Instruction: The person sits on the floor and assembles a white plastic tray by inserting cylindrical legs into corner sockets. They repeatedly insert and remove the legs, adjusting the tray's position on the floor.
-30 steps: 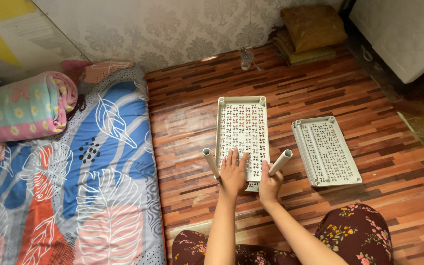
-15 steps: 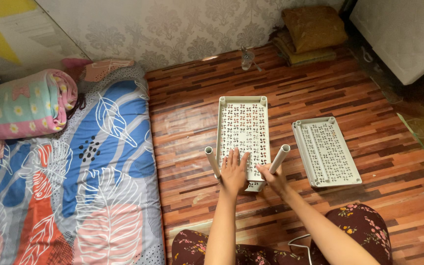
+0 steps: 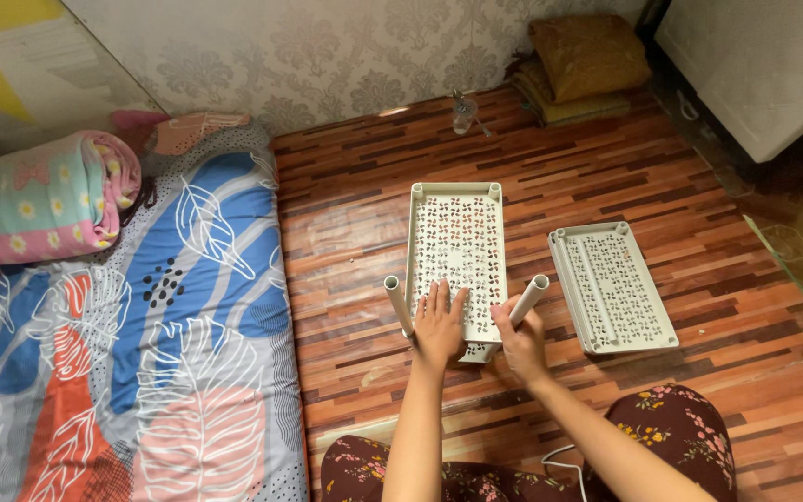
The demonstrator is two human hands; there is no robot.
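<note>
A cream perforated plastic shelf panel (image 3: pixel 457 237) lies flat on the wooden floor (image 3: pixel 364 223) in front of me. Two cream tube legs stand up from its near corners: a left tube (image 3: pixel 396 299) and a right tube (image 3: pixel 532 296). My left hand (image 3: pixel 439 325) rests flat on the panel's near end, fingers spread, just right of the left tube. My right hand (image 3: pixel 520 342) grips the base of the right tube. A second, similar panel (image 3: pixel 612 284) lies on the floor to the right, apart from both hands.
A mattress with a leaf-print sheet (image 3: pixel 132 353) fills the left side, a rolled blanket (image 3: pixel 53 197) at its head. A small glass jar (image 3: pixel 463 113) stands by the wall, brown cushions (image 3: pixel 580 63) sit at the back right, and a white cabinet (image 3: pixel 755 65) is at the far right.
My right hand has slid a little to the right along the panel's near edge and closed around the right tube's base. The left hand stays pressed on the panel.
</note>
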